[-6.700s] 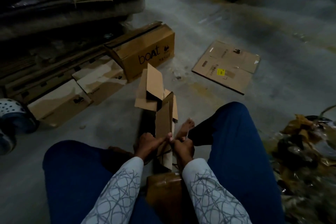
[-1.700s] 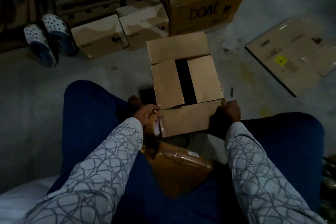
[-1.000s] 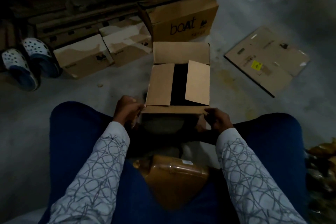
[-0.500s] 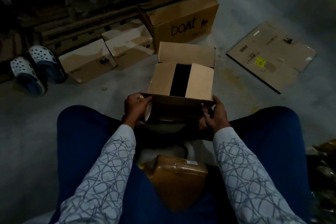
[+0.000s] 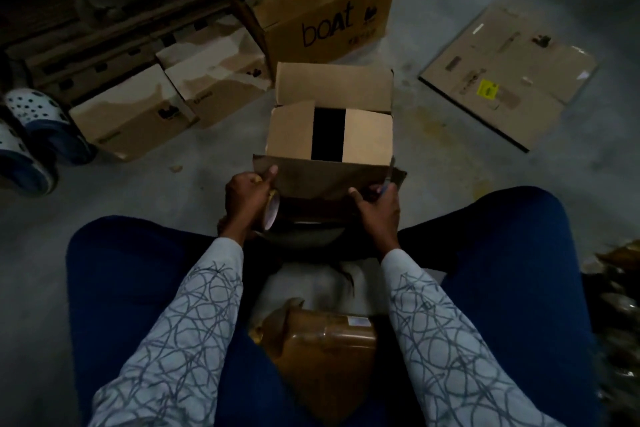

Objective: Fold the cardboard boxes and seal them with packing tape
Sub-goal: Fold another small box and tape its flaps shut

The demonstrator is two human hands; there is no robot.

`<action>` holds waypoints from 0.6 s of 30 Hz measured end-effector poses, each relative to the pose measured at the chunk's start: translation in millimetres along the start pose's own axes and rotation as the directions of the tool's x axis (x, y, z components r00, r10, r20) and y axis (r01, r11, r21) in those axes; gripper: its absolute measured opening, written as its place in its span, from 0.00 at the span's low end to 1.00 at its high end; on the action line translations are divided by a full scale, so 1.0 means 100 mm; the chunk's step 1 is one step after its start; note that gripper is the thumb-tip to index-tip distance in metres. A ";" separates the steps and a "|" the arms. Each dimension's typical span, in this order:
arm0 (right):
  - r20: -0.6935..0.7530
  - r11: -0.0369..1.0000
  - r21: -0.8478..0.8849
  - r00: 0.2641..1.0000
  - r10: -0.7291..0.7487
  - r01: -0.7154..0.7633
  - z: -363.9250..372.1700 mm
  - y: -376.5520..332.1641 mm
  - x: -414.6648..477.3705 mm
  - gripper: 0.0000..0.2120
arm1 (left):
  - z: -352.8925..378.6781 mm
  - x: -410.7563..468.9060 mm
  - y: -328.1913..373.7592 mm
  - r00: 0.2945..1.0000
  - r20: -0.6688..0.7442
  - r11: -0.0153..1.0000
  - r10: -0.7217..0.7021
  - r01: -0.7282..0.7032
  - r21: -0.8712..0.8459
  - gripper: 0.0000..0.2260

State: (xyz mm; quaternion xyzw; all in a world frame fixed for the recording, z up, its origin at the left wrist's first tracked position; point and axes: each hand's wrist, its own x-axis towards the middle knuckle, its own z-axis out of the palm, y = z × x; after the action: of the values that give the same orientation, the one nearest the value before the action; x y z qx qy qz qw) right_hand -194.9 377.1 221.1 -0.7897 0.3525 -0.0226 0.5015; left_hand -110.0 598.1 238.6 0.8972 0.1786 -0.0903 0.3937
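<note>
Cardboard flap (image 5: 322, 177) in right grip (image 5: 377, 211)

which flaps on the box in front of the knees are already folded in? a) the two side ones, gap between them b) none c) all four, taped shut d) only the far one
a: the cardboard box's two side flaps lie flat with a dark gap between, the far flap stands open, and the left hand, gripping a tape roll, and the right hand hold the near flap.

Dim rm — grey concrete floor (image 5: 138, 191).
</note>
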 end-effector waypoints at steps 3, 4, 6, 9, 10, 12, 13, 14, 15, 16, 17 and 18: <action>0.049 0.989 -0.110 0.995 -0.091 0.096 0.04 0.02 -0.02 0.21 | 0.02 0.08 0.09 0.998 -0.018 0.997 -0.063 0.064 0.042 0.29; 0.066 0.979 -0.155 0.990 -0.125 0.134 0.05 0.04 -0.03 0.22 | 0.02 0.11 0.12 0.996 -0.020 0.994 -0.089 0.090 0.057 0.29; 0.078 0.932 -0.291 0.976 -0.202 0.216 0.08 0.05 -0.05 0.23 | 0.03 0.15 0.14 0.993 -0.030 0.986 -0.118 0.121 0.119 0.26; 0.162 0.846 -0.427 0.948 -0.275 0.318 0.16 0.16 0.01 0.26 | 0.07 0.16 0.06 0.988 -0.076 0.946 -0.136 0.152 0.287 0.27; 0.218 0.841 -0.441 0.947 -0.236 0.312 0.18 0.15 0.02 0.27 | 0.08 0.14 0.04 0.988 -0.081 0.932 -0.135 0.154 0.329 0.26; 0.309 0.821 -0.470 0.932 -0.190 0.323 0.20 0.15 0.05 0.30 | 0.13 0.09 0.02 0.993 -0.040 0.914 -0.111 0.118 0.387 0.24; 0.330 0.801 -0.495 0.925 -0.187 0.338 0.22 0.16 0.07 0.31 | 0.15 0.07 0.03 0.996 0.004 0.907 -0.093 0.083 0.412 0.24; 0.336 0.783 -0.521 0.925 -0.177 0.339 0.24 0.16 0.06 0.32 | 0.15 0.05 0.04 0.996 0.042 0.900 -0.078 0.052 0.433 0.24; 0.329 0.763 -0.552 0.928 -0.172 0.337 0.25 0.16 0.06 0.32 | 0.16 0.04 0.04 0.995 0.063 0.895 -0.074 0.038 0.445 0.24; 0.328 0.731 -0.589 0.929 -0.173 0.344 0.28 0.20 0.06 0.33 | 0.15 0.05 0.04 0.994 0.072 0.893 -0.076 0.036 0.448 0.24; 0.329 0.684 -0.633 0.926 -0.186 0.363 0.30 0.22 0.06 0.33 | 0.14 0.07 0.02 0.993 0.079 0.896 -0.086 0.043 0.443 0.25; 0.340 0.641 -0.670 0.922 -0.185 0.375 0.33 0.28 0.10 0.34 | 0.12 0.08 0.01 0.992 0.082 0.901 -0.091 0.047 0.430 0.26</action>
State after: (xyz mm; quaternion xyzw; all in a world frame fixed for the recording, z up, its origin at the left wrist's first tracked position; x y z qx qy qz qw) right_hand -189.8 389.9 179.2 -0.9643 0.1416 0.1357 0.1779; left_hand -102.5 591.2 228.8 0.9491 0.1664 -0.1860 0.1924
